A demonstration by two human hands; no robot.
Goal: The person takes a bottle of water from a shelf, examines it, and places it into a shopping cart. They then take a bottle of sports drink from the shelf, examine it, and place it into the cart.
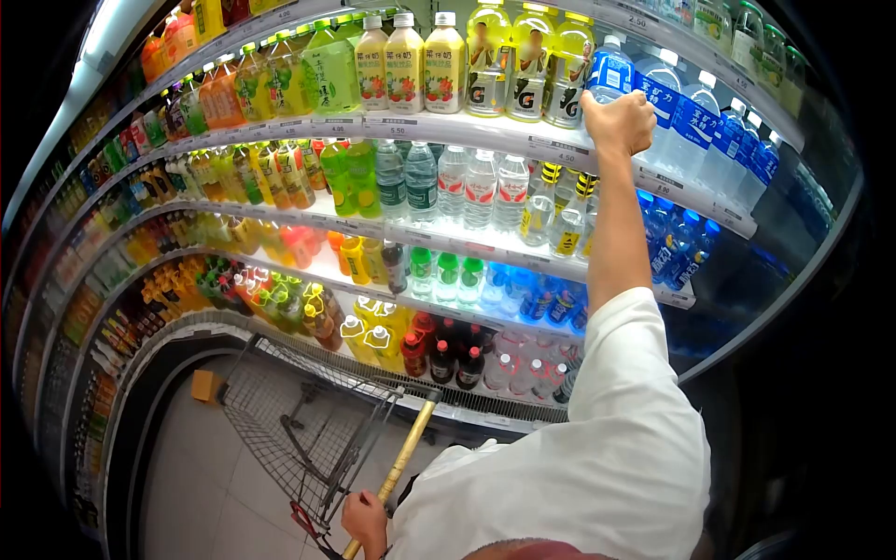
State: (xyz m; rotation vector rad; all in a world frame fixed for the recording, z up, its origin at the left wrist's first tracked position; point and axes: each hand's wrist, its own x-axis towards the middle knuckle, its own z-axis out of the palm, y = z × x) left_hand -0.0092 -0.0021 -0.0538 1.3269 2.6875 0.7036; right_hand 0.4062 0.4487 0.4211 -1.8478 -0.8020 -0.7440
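Observation:
My right hand (618,123) is stretched up to a high shelf, its fingers closed around the lower part of a clear bottle (612,73) with a blue label and white cap. Part of that bottle is hidden behind the fingers. It stands between yellow-capped sports drink bottles (529,65) and a row of blue-labelled bottles (700,119). Low down, my left hand (365,519) is closed around the yellowish handle (408,453) of a shopping cart (289,434). No goods show in the cart's wire basket.
A curved, lit cooler with several shelves (457,238) of drinks wraps around the front and left. Price strips (560,149) run along the shelf edges. Red-capped cola bottles (442,362) stand on the bottom shelf. A small brown box (206,385) is near the cart's front.

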